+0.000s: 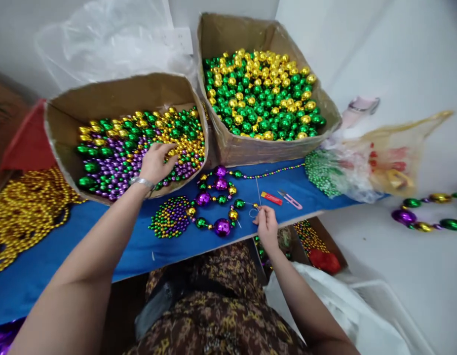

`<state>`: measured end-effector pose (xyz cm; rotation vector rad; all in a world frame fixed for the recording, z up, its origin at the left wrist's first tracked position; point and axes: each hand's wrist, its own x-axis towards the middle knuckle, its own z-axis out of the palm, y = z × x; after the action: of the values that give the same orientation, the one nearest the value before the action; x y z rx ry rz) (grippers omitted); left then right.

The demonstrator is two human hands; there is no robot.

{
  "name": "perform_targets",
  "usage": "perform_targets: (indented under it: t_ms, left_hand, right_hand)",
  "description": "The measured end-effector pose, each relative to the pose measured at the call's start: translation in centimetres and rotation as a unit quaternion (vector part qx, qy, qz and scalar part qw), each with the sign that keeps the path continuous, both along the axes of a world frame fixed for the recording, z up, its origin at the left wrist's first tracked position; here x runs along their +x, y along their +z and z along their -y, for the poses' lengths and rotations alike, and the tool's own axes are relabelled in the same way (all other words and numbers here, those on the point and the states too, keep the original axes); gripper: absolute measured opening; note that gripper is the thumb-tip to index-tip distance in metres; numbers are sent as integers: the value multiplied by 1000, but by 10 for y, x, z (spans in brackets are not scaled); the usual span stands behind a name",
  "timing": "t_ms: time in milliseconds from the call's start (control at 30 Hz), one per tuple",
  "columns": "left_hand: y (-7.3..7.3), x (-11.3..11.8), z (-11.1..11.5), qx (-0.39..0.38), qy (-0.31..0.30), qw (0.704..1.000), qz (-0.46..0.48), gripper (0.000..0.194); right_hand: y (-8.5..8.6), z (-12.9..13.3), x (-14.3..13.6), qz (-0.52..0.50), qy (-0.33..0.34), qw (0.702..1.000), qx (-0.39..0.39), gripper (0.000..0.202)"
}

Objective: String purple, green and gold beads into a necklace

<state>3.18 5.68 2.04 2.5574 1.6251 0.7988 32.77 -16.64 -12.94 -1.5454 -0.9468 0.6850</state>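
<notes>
My left hand [157, 162] reaches into the left cardboard box [102, 96], its fingers resting on the mixed purple, green and gold beads [139, 140] there; whether it has picked one is hidden. My right hand [266, 223] pinches a thin needle and thread [257, 195] at the end of a bead strand [217, 202] of large purple, green and gold balls lying curled on the blue table [139, 246]. A coil of small beads [170, 217] lies left of the strand.
A second box [265, 143] of green and gold beads stands at the back right. A red cutter [271, 198] and pink snips [290, 199] lie by my right hand. Gold bead chains [24, 212] pile at the left; plastic bags [376, 158] at the right.
</notes>
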Motion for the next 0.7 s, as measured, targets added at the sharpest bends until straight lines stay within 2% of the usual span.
perform_targets:
  t_ms: [167, 333, 533, 700]
  left_hand:
    - [0, 3, 45, -48, -10, 985, 163, 44]
    - [-16, 3, 72, -98, 1, 966, 240, 50]
    - [-33, -9, 70, -96, 37, 972, 211, 46]
    - [-35, -18, 60, -25, 54, 991, 119, 44]
  right_hand:
    - [2, -3, 1, -64, -8, 998, 30, 31]
    - [6, -6, 2, -89, -7, 995, 38, 31]
    - [22, -12, 8, -89, 2, 995, 37, 29]
    - [26, -10, 8, -43, 12, 999, 26, 30]
